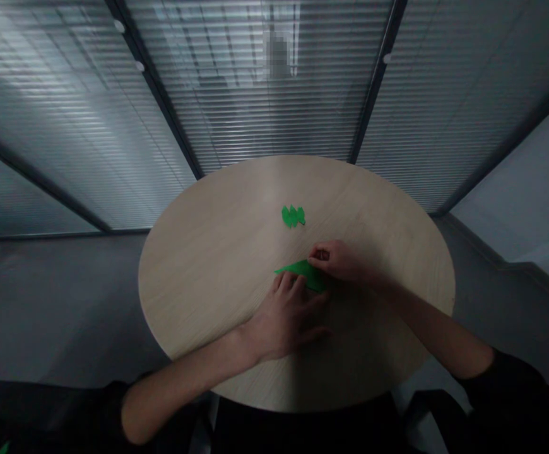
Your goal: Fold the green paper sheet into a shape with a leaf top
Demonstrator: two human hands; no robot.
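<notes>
A flat green piece of paper with a pointed left end lies on the round wooden table. My left hand rests over its near edge, fingers spread, the fingertips pressing on the paper. At the paper's upper right, my right hand is closed, thumb and forefinger pinched at its edge. Beyond both hands lies a small green paper cutout with a jagged, leaf-like outline; neither hand touches it.
Glass panels with blinds stand right behind the table's far edge. A pale wall is on the right. Grey floor shows around the table, and a dark chair part is at the lower right.
</notes>
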